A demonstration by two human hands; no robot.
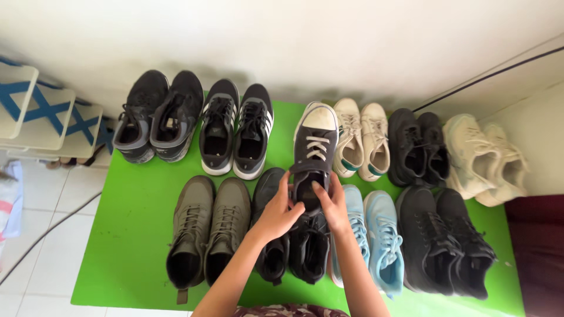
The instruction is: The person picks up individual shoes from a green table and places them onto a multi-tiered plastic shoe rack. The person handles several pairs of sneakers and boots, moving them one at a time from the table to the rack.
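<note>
Both my hands grip the heel end of a dark grey canvas sneaker (316, 147) with a white toe cap and white laces. My left hand (277, 212) holds its left side, my right hand (332, 205) its right side, thumbs at the collar. The sneaker points away from me, toe in the back row between a black pair with white stripes (236, 126) and a cream pair (361, 138). Under my hands lies a black pair (291, 249) in the front row.
Shoes stand in two rows on a green mat (141, 223): grey-black pair (155, 114), olive pair (205, 235), light blue pair (376, 235), two black pairs (418, 149) (443, 240), beige pair (484, 155). White wall behind, a white-and-blue rack (41, 111) at left, tiled floor.
</note>
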